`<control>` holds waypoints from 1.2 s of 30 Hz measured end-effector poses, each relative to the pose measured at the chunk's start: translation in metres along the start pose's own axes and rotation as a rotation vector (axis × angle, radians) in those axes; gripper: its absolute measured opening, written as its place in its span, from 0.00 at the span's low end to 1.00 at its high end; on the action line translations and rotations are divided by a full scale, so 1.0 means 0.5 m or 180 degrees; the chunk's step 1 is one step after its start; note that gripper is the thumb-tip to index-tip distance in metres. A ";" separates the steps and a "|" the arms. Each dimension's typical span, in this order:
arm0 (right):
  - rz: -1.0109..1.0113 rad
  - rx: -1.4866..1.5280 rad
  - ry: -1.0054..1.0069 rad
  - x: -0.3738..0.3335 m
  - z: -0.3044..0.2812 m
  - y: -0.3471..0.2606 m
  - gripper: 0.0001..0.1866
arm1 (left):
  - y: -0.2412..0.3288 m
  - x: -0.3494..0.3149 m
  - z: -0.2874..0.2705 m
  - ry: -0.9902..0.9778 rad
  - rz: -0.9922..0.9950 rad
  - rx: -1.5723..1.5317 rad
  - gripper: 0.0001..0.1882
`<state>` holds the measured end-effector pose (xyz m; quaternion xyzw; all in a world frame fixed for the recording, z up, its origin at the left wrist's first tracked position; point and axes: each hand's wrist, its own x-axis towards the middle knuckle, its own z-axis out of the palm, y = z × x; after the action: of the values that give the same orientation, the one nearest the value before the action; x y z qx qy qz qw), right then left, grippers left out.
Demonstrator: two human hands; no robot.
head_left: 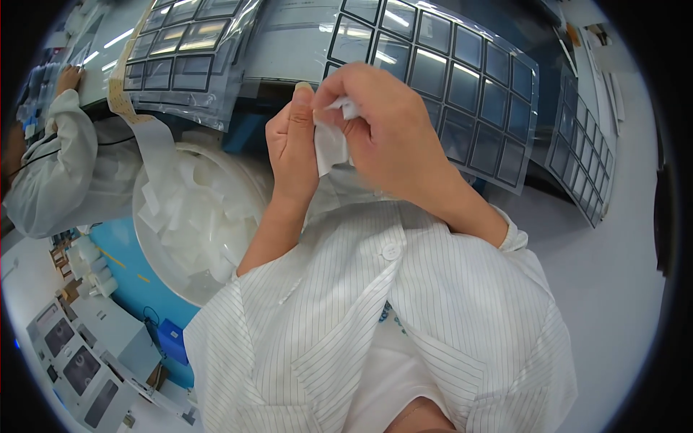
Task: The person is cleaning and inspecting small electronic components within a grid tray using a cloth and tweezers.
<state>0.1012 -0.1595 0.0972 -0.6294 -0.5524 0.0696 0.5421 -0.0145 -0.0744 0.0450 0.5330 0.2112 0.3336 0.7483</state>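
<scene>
In front of my chest, my left hand (291, 144) is closed with its thumb upright, and a strip of thin white paper or film (332, 147) comes out along its fingers. My right hand (393, 123) curls close beside it, pinching a crumpled end of white material (349, 108). Whether both ends belong to one piece I cannot tell. Behind my right hand lies a clear plastic sheet of dark-framed rectangular panels (462, 83). A round white bucket (148, 242) full of white paper-like scraps (195, 209) stands left of my left forearm.
Another clear sheet of framed panels (189, 65) overhangs the bench edge at upper left. From there a white strip with a yellowish end (150, 141) hangs toward the bucket. A co-worker's sleeve (58, 162) is at far left. Another panel sheet (583, 155) hangs at right.
</scene>
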 end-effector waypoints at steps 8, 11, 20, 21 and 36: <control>0.0277 0.1469 -0.2385 -0.049 -0.057 -0.040 0.15 | 0.015 0.003 0.009 0.0010 -0.0389 -0.0138 0.28; 0.0439 0.1341 -0.2651 -0.059 -0.075 -0.026 0.15 | 0.005 -0.004 0.010 0.0039 -0.0335 -0.0047 0.29; 0.0709 0.1064 -0.2788 -0.101 -0.094 -0.005 0.10 | -0.006 -0.020 -0.013 0.0272 -0.0501 0.0989 0.30; 0.0743 0.0999 -0.2828 -0.104 -0.094 -0.006 0.10 | -0.008 -0.023 -0.014 0.0294 -0.0602 0.0917 0.29; 0.0567 0.0268 -0.2187 -0.101 -0.165 -0.050 0.14 | -0.031 -0.045 0.033 -0.0671 -0.1310 0.0364 0.28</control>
<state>0.1233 -0.2535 0.1235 -0.5921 -0.6420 0.3469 0.3420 -0.0146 -0.1044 0.0353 0.5521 0.2546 0.1040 0.7871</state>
